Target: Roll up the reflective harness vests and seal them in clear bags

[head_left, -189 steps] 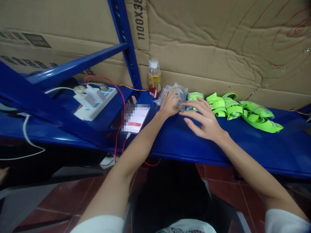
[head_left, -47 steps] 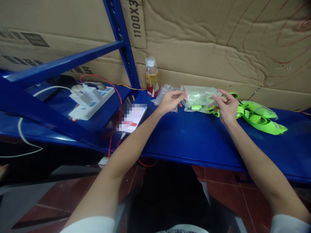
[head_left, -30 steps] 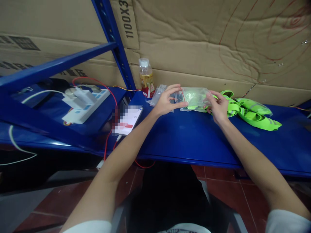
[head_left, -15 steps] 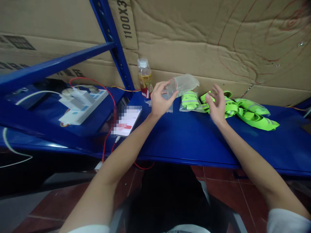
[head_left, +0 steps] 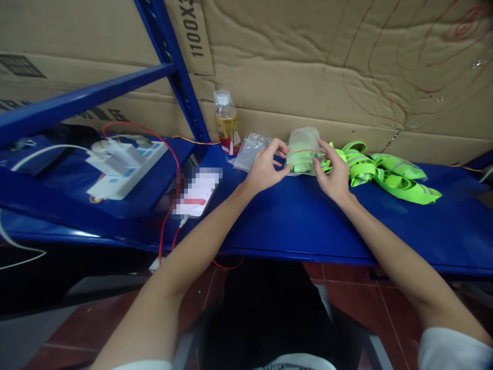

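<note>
My left hand (head_left: 267, 165) pinches the left edge of a clear zip bag (head_left: 304, 137) with a red line across it. On the opposite side, the fingers of my right hand (head_left: 334, 173) close on the same bag's right edge. Behind and below it, fluorescent green reflective strap shows through the plastic, partly hidden by the bag and my fingers. Just right of my right hand lie loose green reflective straps (head_left: 362, 170) in coils. A packed bag of green strap (head_left: 402, 165) rests beyond them. Flat clear bags (head_left: 252, 149) lie left of my left hand.
A drink bottle (head_left: 227, 123) stands at the back against the cardboard (head_left: 277, 97). A phone (head_left: 198, 192) with a charging cable lies on the blue shelf (head_left: 285, 221). Further left sits a white power strip (head_left: 127, 174) with plugs, beside a blue metal upright (head_left: 173, 67).
My right hand has moved left and taken the right edge of the zip bag. My left hand has shifted right with the bag, uncovering the flat clear bags.
</note>
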Demonstrator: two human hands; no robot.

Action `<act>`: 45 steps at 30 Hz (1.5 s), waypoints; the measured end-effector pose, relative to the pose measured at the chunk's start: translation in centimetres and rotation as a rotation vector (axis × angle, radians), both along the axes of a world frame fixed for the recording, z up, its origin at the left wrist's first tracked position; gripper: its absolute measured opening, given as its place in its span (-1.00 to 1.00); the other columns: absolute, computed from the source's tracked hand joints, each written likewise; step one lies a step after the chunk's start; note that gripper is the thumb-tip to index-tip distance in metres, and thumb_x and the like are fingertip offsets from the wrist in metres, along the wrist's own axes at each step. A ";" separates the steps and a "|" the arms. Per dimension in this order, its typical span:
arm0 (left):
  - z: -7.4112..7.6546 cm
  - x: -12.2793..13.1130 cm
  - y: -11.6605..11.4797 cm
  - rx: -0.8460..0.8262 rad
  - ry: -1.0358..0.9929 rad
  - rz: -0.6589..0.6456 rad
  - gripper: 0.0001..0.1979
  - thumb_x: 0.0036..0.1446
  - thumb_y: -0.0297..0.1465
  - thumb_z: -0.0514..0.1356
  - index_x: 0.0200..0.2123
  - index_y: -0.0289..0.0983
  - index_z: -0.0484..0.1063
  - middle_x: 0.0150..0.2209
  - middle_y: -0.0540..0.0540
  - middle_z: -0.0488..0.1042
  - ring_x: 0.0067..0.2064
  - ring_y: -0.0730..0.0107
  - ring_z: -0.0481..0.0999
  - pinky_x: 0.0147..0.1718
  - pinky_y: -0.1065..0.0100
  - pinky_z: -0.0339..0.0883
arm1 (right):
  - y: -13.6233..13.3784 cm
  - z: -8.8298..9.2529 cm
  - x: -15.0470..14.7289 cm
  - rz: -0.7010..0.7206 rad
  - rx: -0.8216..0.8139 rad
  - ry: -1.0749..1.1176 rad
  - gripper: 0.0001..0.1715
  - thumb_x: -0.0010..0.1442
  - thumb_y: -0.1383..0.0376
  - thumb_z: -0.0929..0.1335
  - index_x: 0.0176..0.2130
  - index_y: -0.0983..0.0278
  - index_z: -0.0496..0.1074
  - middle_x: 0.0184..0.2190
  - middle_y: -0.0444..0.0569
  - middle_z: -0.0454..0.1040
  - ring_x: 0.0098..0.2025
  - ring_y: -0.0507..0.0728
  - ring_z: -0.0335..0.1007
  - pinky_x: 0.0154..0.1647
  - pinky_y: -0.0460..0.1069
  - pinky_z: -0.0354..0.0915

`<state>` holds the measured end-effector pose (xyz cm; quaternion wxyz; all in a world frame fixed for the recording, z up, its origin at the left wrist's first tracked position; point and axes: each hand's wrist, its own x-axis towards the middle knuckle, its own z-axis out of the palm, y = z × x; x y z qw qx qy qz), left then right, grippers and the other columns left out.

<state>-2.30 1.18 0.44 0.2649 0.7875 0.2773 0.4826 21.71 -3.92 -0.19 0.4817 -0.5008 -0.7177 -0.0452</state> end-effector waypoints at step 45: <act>-0.4 -3.0 4.8 0.299 -0.168 0.596 -0.40 0.52 0.09 -0.10 0.19 -0.11 0.53 -0.22 -0.15 0.39 -0.07 0.17 0.46 0.05 0.15 0.46 | -0.1 -0.4 -0.4 0.085 -0.045 -0.239 -0.39 0.50 -0.01 0.30 0.38 0.17 0.43 0.25 0.15 0.58 0.28 0.41 0.49 0.27 0.35 0.35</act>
